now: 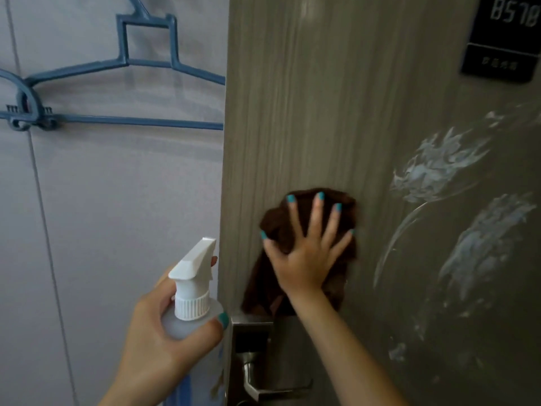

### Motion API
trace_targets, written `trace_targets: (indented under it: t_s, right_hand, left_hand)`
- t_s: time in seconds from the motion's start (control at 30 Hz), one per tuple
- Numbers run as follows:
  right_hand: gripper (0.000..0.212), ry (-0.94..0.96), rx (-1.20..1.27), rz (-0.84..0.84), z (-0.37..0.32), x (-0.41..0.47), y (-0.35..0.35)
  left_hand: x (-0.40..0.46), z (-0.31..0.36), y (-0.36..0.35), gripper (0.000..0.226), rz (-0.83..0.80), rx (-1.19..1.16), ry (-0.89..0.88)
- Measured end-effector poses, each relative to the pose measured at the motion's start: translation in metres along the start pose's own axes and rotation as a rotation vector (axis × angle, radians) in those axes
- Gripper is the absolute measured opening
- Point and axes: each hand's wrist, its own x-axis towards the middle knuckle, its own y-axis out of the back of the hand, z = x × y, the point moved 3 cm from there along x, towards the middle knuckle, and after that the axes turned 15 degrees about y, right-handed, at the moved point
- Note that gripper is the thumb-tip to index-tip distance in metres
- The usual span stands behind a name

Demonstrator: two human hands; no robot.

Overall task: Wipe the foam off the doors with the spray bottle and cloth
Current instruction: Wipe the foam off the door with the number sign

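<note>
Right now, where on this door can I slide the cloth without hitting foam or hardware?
Free: the bare strip from the door's left edge rightward, above the cloth under your right hand, up to beside the number plate. Crowded: foam smears to the right, lock and handle below.

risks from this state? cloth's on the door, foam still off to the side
1. The foam lies right of the brown cloth; the right hand presses flat, so a sweep may smear rather than lift it.
2. The cloth's lower edge hangs just above the door handle and could snag.
3. The left hand holds the spray bottle close to the door edge; it might knock.
</note>
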Motion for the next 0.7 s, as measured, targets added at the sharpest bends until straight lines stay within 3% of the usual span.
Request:
trace_targets:
  t_s: [0.1, 0.2, 0.4, 0.5, 0.6, 0.7]
  right_hand:
    - [0.068, 0.412, 0.035, -0.045, -0.032, -0.01, -0.007]
    - [0.055, 0.528, 0.09, 0.013, 0.008, -0.025, -0.004]
    - [0.035, 0.408, 0.298, 0.156, 0.105, -0.051, 0.028]
    - [0.038, 0.235, 0.489, 0.306, 0.136, -0.044, 0.066]
    - [0.036, 0.041, 0.618, 0.45, 0.185, -0.039, 0.104]
    - [0.031, -0.053, 0.674, 0.491, 0.24, -0.033, 0.133]
  left_hand:
    - [0.001, 0.001, -0.01, 0.046, 0.079, -0.005, 0.035]
    - [-0.005, 0.001, -0.024, 0.045, 0.079, -0.015, 0.061]
    - [-0.025, 0.017, -0.094, 0.056, 0.089, 0.057, 0.002]
    - [-0.026, 0.027, -0.15, 0.047, 0.124, 0.078, -0.031]
    - [-0.026, 0.045, -0.205, 0.053, 0.137, 0.027, -0.044]
    - [-0.023, 0.064, -0.249, 0.051, 0.148, -0.044, -0.043]
